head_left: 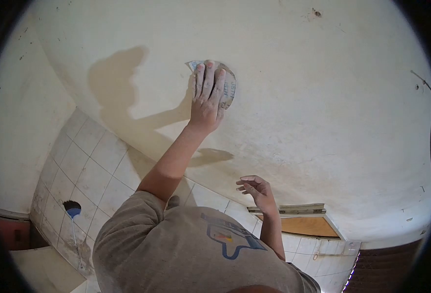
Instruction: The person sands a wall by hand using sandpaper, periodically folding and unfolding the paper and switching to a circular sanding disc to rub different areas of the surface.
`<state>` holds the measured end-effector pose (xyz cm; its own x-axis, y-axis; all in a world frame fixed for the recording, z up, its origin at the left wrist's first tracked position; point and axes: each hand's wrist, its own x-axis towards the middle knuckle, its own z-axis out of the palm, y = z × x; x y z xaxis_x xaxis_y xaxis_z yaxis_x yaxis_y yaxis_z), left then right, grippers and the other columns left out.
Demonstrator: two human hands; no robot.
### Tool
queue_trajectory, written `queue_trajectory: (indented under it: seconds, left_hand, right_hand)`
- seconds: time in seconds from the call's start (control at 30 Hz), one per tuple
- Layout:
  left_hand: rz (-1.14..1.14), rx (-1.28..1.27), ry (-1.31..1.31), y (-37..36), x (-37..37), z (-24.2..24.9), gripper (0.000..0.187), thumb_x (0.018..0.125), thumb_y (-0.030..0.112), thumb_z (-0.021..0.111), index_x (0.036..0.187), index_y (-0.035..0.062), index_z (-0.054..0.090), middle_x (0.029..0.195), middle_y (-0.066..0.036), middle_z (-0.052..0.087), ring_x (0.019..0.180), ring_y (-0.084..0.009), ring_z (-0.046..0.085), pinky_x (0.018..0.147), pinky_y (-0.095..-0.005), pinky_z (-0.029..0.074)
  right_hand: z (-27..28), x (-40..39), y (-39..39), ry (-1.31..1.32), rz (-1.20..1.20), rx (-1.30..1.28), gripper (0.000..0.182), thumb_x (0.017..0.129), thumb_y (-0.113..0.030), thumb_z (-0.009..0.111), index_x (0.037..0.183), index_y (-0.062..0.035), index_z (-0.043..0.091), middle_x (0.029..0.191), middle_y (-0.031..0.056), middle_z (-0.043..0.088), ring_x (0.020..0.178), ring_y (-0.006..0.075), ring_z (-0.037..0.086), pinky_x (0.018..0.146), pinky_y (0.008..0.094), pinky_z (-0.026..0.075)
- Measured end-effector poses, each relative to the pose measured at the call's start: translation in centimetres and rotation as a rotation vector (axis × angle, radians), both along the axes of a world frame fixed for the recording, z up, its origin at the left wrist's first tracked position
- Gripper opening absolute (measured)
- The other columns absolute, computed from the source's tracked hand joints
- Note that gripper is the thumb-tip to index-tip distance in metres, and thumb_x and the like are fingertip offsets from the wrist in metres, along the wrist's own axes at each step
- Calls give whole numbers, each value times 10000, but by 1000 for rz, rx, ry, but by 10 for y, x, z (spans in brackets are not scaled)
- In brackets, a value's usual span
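My left hand lies over a piece of sandpaper and presses it against the cream wall. Blue print shows on the back of the sandpaper, which curves out to the right of the fingers, with a pale corner at their upper left. Pale dust coats the fingers. Lower and to the right, my right hand hangs with loosely bent fingers that are apart, holding nothing. It appears to be off the wall. My grey-brown shirt fills the bottom of the view.
White tiles run below the painted surface. At the left is a blue broom with dark bristles. A framed opening with an orange-brown panel sits at the lower right, and dark slats stand beyond it. Shadows fall on the wall.
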<state>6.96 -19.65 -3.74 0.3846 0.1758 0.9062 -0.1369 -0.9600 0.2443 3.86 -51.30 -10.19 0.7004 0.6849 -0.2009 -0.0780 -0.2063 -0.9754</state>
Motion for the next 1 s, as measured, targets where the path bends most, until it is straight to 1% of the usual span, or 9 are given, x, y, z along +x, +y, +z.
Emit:
queue_trajectory:
  seconds: [0.07, 0.17, 0.27, 0.37, 0.4, 0.5, 0.6, 0.7, 1.0]
  left_hand:
    - [-20, -3, -10, 1, -1, 0, 645, 969, 253, 439, 1523, -39, 285, 1599, -312, 166, 1482, -521, 103, 1183, -625, 79]
    - [-43, -11, 1, -1, -5, 1, 634, 986, 267, 427, 1525, -37, 289, 1599, -311, 166, 1482, -520, 108, 1182, -627, 84]
    - [-49, -18, 2, 0, -4, 1, 627, 1001, 284, 412, 1527, -35, 288, 1599, -310, 168, 1480, -522, 113, 1181, -627, 93]
    - [-47, -23, 8, -2, -6, -3, 633, 1013, 318, 404, 1526, -36, 290, 1599, -309, 168, 1479, -523, 114, 1181, -625, 98]
    - [-42, -16, 7, 0, -6, -1, 644, 1015, 337, 409, 1525, -37, 290, 1599, -310, 167, 1478, -523, 113, 1181, -624, 98]
    - [-37, -16, -2, 1, -5, 3, 686, 1006, 378, 453, 1524, -38, 288, 1597, -313, 169, 1478, -524, 110, 1182, -620, 95]
    - [-25, -18, -11, -4, -7, 4, 727, 987, 401, 509, 1522, -39, 290, 1593, -318, 177, 1478, -525, 110, 1182, -617, 98]
    - [-17, -4, -23, -4, -6, 6, 741, 980, 407, 533, 1520, -39, 293, 1590, -320, 184, 1479, -523, 113, 1181, -614, 103]
    - [-37, 2, -42, -3, -6, 7, 746, 981, 414, 540, 1523, -35, 293, 1592, -316, 185, 1483, -513, 115, 1183, -613, 106]
  right_hand:
    - [-3, -2, 1, 11, -3, -7, 210, 980, -42, 579, 1177, 3, 632, 1082, 133, 714, 930, 209, 695, 801, 314, 533]
    - [0, -7, 4, 22, 0, -1, 183, 985, -64, 588, 1153, -28, 650, 1073, 115, 716, 912, 195, 689, 794, 317, 516]
    - [-12, -7, 1, 8, -41, 58, 179, 980, -50, 582, 1148, -31, 642, 1059, 117, 716, 887, 204, 691, 773, 317, 519]
    - [-12, -10, 4, 10, -156, 101, 191, 963, -29, 580, 1148, -28, 625, 1033, 120, 715, 858, 206, 692, 743, 313, 523]
    - [-6, -12, 7, -11, -168, 101, 331, 935, -24, 596, 1262, -31, 547, 1023, 137, 704, 834, 211, 693, 717, 310, 525]
    - [-2, -15, 11, 6, -269, 175, 469, 932, -92, 611, 1366, -35, 443, 1032, 160, 688, 814, 215, 688, 707, 305, 522]
    - [1, -22, 16, 26, -329, 232, 542, 922, -122, 550, 1427, -38, 371, 1044, 176, 677, 763, 230, 672, 695, 309, 513]
    - [-11, -24, 18, 53, -310, 258, 526, 933, -152, 534, 1423, -38, 381, 1037, 181, 670, 749, 224, 664, 686, 311, 504]
    - [-14, -26, 22, 88, -283, 237, 504, 935, -141, 524, 1412, -43, 398, 1026, 176, 671, 745, 215, 656, 692, 309, 503]
